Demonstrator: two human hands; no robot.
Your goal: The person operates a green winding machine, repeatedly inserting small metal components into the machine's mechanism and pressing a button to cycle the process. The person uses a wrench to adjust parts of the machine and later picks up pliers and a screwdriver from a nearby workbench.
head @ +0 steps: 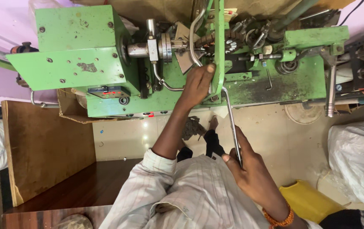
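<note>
Striped shirt sleeve (148, 186) filled the bottom centre of the frame, closest to the lens. Right hand (250, 169), lower centre-right, was wrapped around the lower end of a long metal lever (232, 127), fingers pressed together on the bar; beaded orange bracelet (280, 218) on that wrist. Lever ran up from the hand to the front edge of the green machine (80, 55) spanning the top of the frame.

Left hand (197, 85), centre of frame, reached up to the machine and rested against a vertical green plate (219, 46). Fingers curled, thumb up along the plate edge. Could not tell whether it actually clamped anything small — fingertips were hidden against the plate.

Progress, as a judgement: both hands were on the machine and in working position, so setup looked done and a lever stroke looked in hand. No finished piece was visible anywhere, so output so far could not be read. Shaft and collar (156, 48) sat just left of the left hand, coil-like part (216, 40) near the plate top.

Around it: wooden board (42, 148) at lower left, white sacks (355, 161) at right, yellow container (309, 199) lower right, tiled floor (275, 140) beneath.
</note>
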